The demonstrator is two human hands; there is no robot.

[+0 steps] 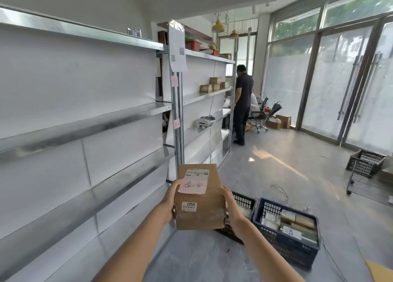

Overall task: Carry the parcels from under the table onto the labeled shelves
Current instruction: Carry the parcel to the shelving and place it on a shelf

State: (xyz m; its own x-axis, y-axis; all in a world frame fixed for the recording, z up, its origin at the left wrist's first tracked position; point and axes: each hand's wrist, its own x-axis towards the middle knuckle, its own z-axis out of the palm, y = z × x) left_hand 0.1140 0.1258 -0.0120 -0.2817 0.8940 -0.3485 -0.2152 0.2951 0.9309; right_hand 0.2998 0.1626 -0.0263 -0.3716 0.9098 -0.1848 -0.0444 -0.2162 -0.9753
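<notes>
A brown cardboard parcel (204, 213) is held out in front of me at chest height, with a pink handwritten note, a shipping label and a sticker reading 2259 on its top. My left hand (170, 201) grips its left side and my right hand (230, 205) grips its right side. Metal shelves (85, 120) run along the left, bare on the near unit. Pink label slips (174, 81) are stuck on the upright post between the shelf units. A farther shelf (204, 94) carries a few small brown boxes (213, 84).
A blue crate (285, 245) with several packets and a black crate (244, 201) stand on the floor just right of me. A person (242, 103) stands at the far end of the shelves by an office chair. A black basket cart (364, 165) is at right.
</notes>
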